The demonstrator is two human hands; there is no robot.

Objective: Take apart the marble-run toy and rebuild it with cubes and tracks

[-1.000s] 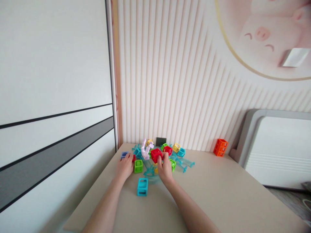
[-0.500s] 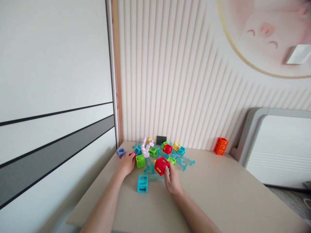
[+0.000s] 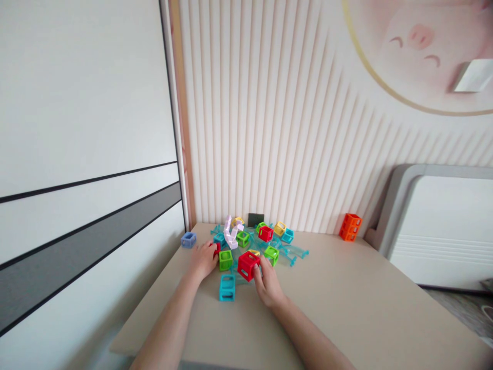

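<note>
A red cube block (image 3: 248,265) with cut-out windows is pinched between the thumb and fingers of my right hand (image 3: 268,284), above the tabletop. My left hand (image 3: 203,259) grips another red cube block (image 3: 217,248), partly hidden by the fingers. Beside it sits a green cube block (image 3: 225,260), and nearer to me lies a light-blue double block (image 3: 227,288). Just behind my right hand is another green block (image 3: 271,255), with a yellow block (image 3: 253,253) partly covered by the held red one.
Clear blue connector pieces (image 3: 295,253) spread across the table (image 3: 331,298). A lilac chain (image 3: 231,234), a red block (image 3: 265,234) and a purple block (image 3: 188,240) lie among them or nearby. An orange stack (image 3: 350,227) stands near the ribbed wall; a white cabinet borders the left.
My right hand has brought its red cube slightly left. The left hand, with its red cube, has shifted a little right, away from the purple block.
</note>
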